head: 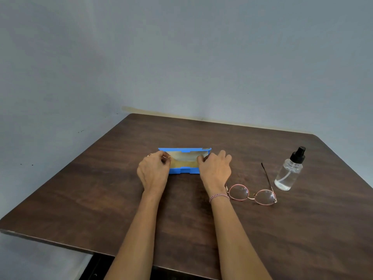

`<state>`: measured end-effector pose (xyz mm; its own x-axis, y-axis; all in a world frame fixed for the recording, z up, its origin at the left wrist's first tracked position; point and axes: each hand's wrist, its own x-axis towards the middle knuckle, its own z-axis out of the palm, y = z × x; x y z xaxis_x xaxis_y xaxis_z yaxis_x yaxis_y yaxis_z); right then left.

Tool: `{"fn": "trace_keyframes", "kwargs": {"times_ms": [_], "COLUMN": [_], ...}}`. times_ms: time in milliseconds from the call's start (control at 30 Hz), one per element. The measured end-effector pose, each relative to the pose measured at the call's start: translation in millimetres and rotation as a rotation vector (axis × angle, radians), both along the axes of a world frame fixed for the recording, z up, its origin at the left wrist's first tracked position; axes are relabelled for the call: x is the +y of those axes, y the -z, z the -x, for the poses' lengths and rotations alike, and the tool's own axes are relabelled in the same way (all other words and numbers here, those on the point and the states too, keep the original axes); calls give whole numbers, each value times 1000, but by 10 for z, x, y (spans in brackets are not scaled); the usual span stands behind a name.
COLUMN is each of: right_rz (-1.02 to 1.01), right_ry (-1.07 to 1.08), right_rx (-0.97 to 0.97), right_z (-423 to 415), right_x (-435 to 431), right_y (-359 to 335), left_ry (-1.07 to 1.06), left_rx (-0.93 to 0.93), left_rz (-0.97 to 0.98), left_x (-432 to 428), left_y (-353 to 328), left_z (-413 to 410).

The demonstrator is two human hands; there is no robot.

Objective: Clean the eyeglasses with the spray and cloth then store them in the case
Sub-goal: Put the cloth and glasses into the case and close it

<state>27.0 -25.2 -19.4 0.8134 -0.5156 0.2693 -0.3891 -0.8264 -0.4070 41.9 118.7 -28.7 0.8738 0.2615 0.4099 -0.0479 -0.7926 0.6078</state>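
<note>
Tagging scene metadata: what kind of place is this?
Probably a plain indoor room set up as a small work spot; home or office, I cannot tell. A dark wood-grain table stands against a bare grey-blue wall, with an open blue case, eyeglasses and a spray bottle on it.

Matt dark wood-grain table (121, 199), blue plastic case (184, 170), clear bottle (287, 174).

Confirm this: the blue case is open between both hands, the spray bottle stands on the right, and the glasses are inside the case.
Not quite. The head view shows the glasses lying on the table beside the right hand, outside the blue case. The rest holds.
</note>
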Motion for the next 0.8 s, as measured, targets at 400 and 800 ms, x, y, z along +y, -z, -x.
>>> {"fn": "trace_keyframes", "kwargs": {"times_ms": [400, 800], "right_rz": [47, 43], "right_ry": [-24, -6], "right_rx": [72, 93], "right_z": [-36, -46], "right_x": [2, -39], "right_y": [7, 7], "left_ry": [-30, -31], "left_rx": [55, 77], "left_rz": [-145, -262], "left_x": [23, 15], "left_y": [-53, -75], "left_z": [32, 40]}}
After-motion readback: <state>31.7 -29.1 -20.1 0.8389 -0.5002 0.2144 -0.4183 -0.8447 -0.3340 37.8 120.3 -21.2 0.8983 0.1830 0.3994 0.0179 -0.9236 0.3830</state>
